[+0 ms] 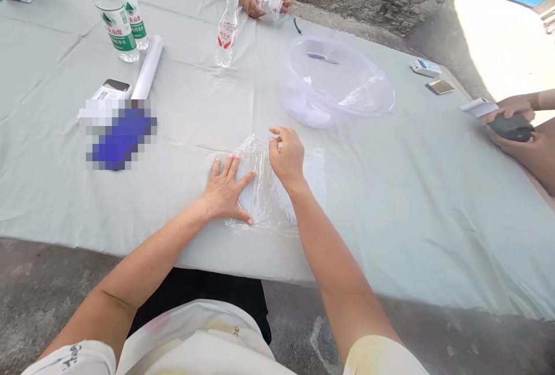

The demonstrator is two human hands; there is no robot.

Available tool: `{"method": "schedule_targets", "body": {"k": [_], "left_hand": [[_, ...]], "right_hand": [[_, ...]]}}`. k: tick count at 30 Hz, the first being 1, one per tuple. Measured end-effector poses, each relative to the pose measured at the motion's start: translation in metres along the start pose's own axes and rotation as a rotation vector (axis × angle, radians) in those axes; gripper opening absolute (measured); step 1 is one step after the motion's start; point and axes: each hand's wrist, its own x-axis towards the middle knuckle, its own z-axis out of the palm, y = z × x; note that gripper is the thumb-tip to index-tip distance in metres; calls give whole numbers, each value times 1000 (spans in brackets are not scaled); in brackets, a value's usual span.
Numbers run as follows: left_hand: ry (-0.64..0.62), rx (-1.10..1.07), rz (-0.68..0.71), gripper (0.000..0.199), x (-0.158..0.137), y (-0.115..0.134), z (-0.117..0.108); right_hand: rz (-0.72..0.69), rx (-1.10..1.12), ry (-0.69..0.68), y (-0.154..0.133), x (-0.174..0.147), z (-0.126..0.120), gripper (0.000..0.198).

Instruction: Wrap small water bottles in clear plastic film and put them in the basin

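A crumpled sheet of clear plastic film [263, 190] lies on the cloth near the table's front edge. It looks thin and shiny, with wrinkles running through it. My left hand [226, 190] presses flat on its left side, fingers spread. Over the film's right part is my right hand [287, 158], its fingers curled in and thumb close to the index finger. Whatever those fingers hold, if anything, is hidden. A pale, see-through rectangular area shows to the right of my right wrist.
Beyond my hands stands a clear plastic basin [303, 112] with a knife [321, 58] in it. A small water bottle [228, 31], two large bottles, a white roll [147, 69] and a phone lie leftward. Another person opposite holds a bottle; one at right holds a dark object.
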Motion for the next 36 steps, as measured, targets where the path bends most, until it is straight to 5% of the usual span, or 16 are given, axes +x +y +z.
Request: {"method": "schedule_targets", "body": {"k": [4,8,14,19,23,27,31,36], "left_hand": [[10,-7,10,132,1,-1,2],[-22,27,3,134,2,0,0],[-19,50,2,130,0,2,-4],[-6,33,7,129,0,0,-1],[6,17,22,132,-1,-1,-1],[1,11,19,133,-3,0,-5],[19,7,16,132,-2,-1,-2],[37,-47,28,122,-7,-4,-6]], "right_hand": [[-150,-31,-223,-14,-36,-6,24],[-171,-174,-455,-19,-19,9,32],[-74,-135,-333,-15,36,26,56],[-86,114,15,-12,8,10,41],[-201,132,-123,-13,-21,16,33],[-233,121,-233,-8,-27,33,44],[-219,335,-288,3,-29,27,57],[-278,306,-514,11,-31,11,104]]}}
